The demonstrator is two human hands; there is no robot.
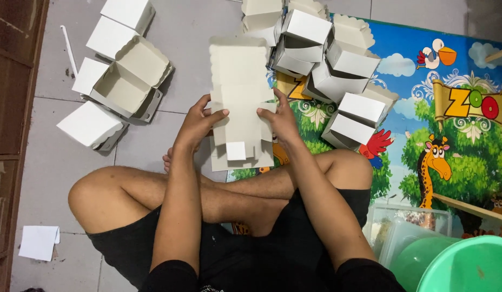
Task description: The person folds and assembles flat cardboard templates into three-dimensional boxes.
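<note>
A person sits cross-legged on a grey tiled floor (45, 162) and holds a flat, unfolded white cardboard box blank (240, 103) upright in front of the knees. The left hand (199, 121) grips the blank's left edge, thumb laid across its face and fingers curled behind. The right hand (281, 119) grips the right edge the same way, closed on the card. The blank's scalloped top flap points away from the person, and its small lower tabs hang just above the crossed legs.

To the left of the blank, several folded white boxes (126, 75) lie on the tiles, one of them open with its lid up. To the right of the blank, a heap of finished white boxes (327, 59) rests on a colourful cartoon animal play mat (456, 146). Well right of the blank and nearer the person stand a green plastic basin (467, 265) and a clear plastic container (408, 227). A small white paper scrap (39, 241) lies on the floor, far left of the blank and near the person's knee.
</note>
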